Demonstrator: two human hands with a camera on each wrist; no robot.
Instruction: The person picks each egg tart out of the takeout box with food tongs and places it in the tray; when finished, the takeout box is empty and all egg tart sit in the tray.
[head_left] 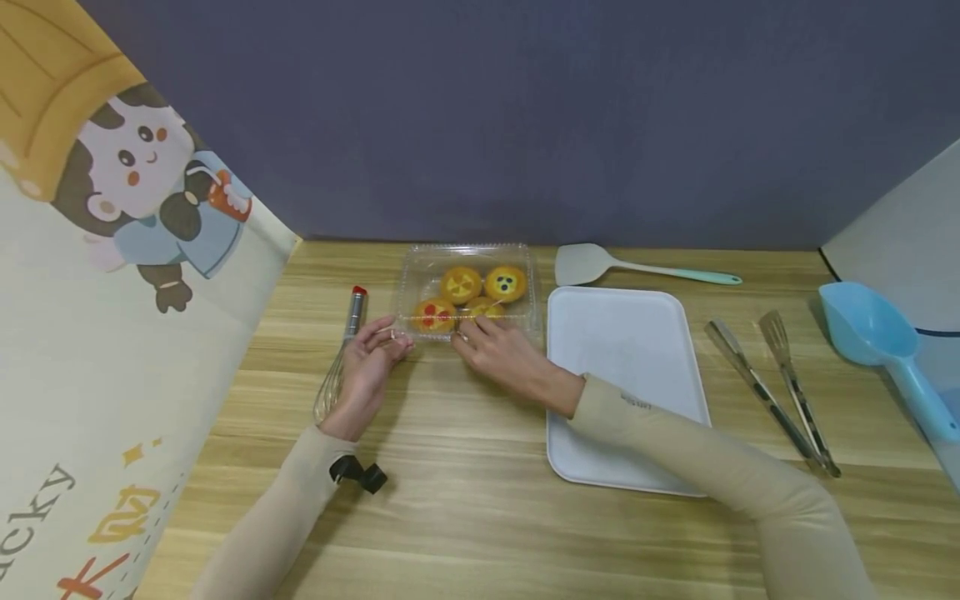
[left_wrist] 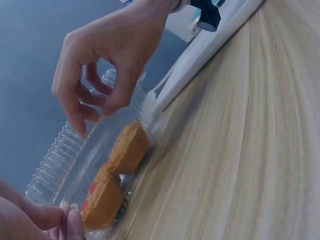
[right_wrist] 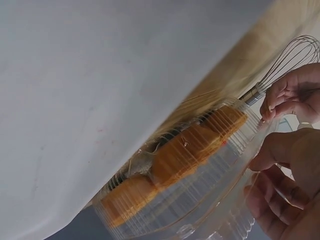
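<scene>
A clear plastic clamshell box [head_left: 414, 271] stands at the back of the table with several egg tarts [head_left: 460, 285] inside; their tops carry red, yellow and dark patterns. At its front left corner, my left hand [head_left: 363, 375] pinches the edge between thumb and fingers. My right hand [head_left: 504, 357] pinches the front rim near the middle, its wrist above the white tray [head_left: 622, 333]. From the left wrist, the ribbed lid [left_wrist: 62, 150] shows above the orange tart sides [left_wrist: 127, 147]. The right wrist view has the right thumb and fingertips [right_wrist: 260, 160] on the rim.
A whisk [head_left: 354, 312] lies beside my left hand. Behind the tray is a spatula [head_left: 585, 264] with a pale green handle. Metal tongs [head_left: 783, 367] and a blue scoop [head_left: 866, 321] lie to the right. A dark wall [head_left: 525, 125] rises behind the table.
</scene>
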